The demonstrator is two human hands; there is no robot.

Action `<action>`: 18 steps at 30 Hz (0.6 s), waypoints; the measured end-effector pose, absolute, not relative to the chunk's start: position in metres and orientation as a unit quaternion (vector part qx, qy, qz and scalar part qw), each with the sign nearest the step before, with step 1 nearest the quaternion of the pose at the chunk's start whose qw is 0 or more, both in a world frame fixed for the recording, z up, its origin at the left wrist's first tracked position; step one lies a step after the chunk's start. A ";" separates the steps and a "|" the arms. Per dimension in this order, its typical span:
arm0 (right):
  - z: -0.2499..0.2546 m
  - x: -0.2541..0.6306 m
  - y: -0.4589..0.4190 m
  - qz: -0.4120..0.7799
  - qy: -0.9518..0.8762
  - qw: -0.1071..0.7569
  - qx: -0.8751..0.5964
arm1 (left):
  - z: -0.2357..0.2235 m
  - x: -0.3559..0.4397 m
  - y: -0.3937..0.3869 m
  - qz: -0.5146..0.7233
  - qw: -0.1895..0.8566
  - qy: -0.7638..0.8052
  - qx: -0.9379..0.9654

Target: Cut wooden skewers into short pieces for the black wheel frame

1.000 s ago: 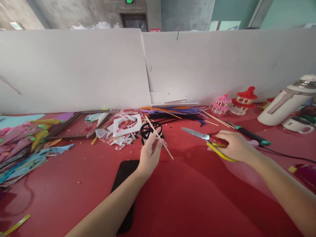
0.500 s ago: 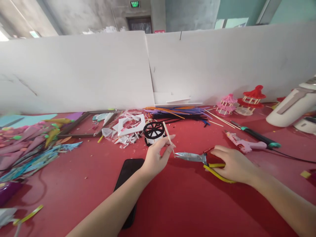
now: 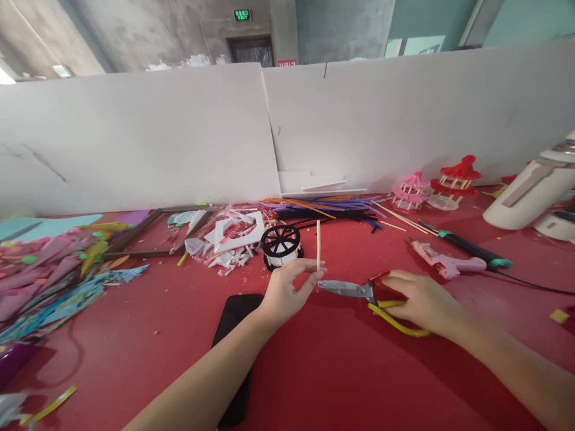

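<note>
Above the desk [image 3: 341,371], the left hand [image 3: 287,291] pinched a stick [image 3: 318,242], seemingly steadying it beside scissors [image 3: 348,288] the right hand [image 3: 424,300] clasped.

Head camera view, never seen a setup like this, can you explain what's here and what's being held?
There's no machine here: these are a person's two bare hands, seen by a camera worn on the head, looking forward and down. The left hand pinches a thin wooden stick, pointing up. The right hand holds yellow-handled scissors, their tips by the stick's lower end; I can't tell whether they touch. On the red table, a black-and-white model with a spoked top stands beyond the left hand, a black phone lies nearer, and a pink glue gun lies beyond the right hand.
</note>
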State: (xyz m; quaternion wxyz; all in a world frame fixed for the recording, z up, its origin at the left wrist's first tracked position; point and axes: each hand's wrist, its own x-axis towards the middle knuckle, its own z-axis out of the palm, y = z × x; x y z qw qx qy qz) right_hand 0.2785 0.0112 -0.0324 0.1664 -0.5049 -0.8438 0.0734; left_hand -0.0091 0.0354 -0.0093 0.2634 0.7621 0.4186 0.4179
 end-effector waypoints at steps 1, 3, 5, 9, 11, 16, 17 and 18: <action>-0.034 0.279 0.012 0.076 -0.843 0.166 -0.505 | -0.010 -0.010 0.035 0.415 0.264 0.415 0.765; -0.037 0.281 0.013 0.084 -0.842 0.170 -0.505 | -0.011 -0.013 0.035 0.416 0.274 0.410 0.764; -0.039 0.282 0.014 0.092 -0.842 0.174 -0.503 | -0.013 -0.016 0.036 0.437 0.296 0.411 0.743; -0.039 0.282 0.015 0.110 -0.843 0.178 -0.496 | -0.017 -0.017 0.040 0.475 0.349 0.428 0.685; -0.038 0.281 0.015 0.123 -0.843 0.181 -0.492 | -0.017 -0.015 0.041 0.460 0.363 0.430 0.687; -0.038 0.282 0.015 0.142 -0.842 0.194 -0.484 | -0.011 -0.012 0.038 0.411 0.380 0.396 0.728; -0.038 0.282 0.016 0.145 -0.841 0.195 -0.483 | -0.010 -0.012 0.037 0.406 0.382 0.392 0.732; -0.039 0.283 0.016 0.149 -0.841 0.195 -0.482 | -0.010 -0.012 0.036 0.403 0.384 0.390 0.733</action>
